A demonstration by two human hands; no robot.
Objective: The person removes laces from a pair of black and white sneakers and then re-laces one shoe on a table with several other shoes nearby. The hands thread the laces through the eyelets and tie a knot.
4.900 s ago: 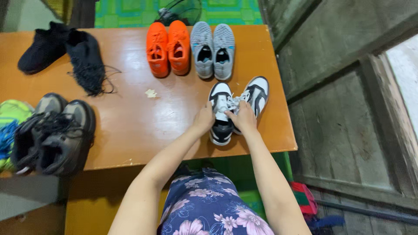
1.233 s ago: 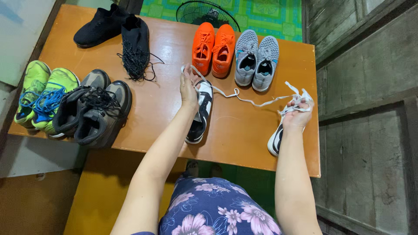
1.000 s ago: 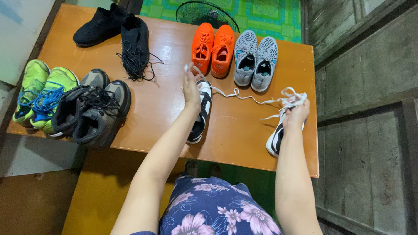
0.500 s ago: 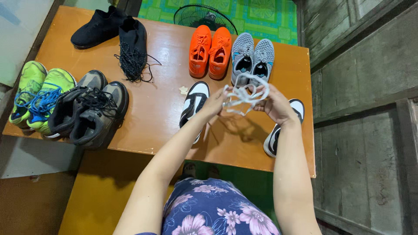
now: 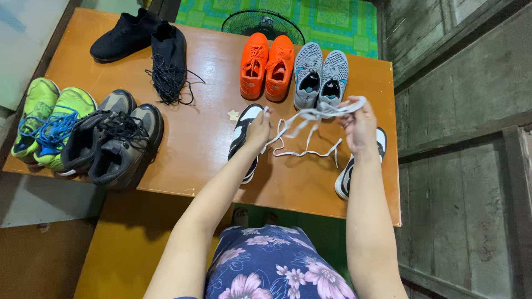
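Nearest us, our left hand (image 5: 258, 128) pinches one stretch of the white shoelace (image 5: 303, 120) above the black-and-white shoe (image 5: 244, 138), while our right hand (image 5: 361, 126) is closed on the bunched loops over the other shoe (image 5: 347, 176) by the tabletop (image 5: 205, 138) edge. The lace sags slack between both hands, its ends dangling; we judge it light and limp (best pinched, not scooped). Beyond sit the orange pair (image 5: 267, 66) and grey pair (image 5: 321, 76).

Orange-brown wooden table (image 5: 210, 144) with black (image 5: 149, 47), green (image 5: 47, 124), grey-black (image 5: 113, 144), orange (image 5: 266, 66), grey (image 5: 321, 77) and black-and-white shoes (image 5: 244, 133).
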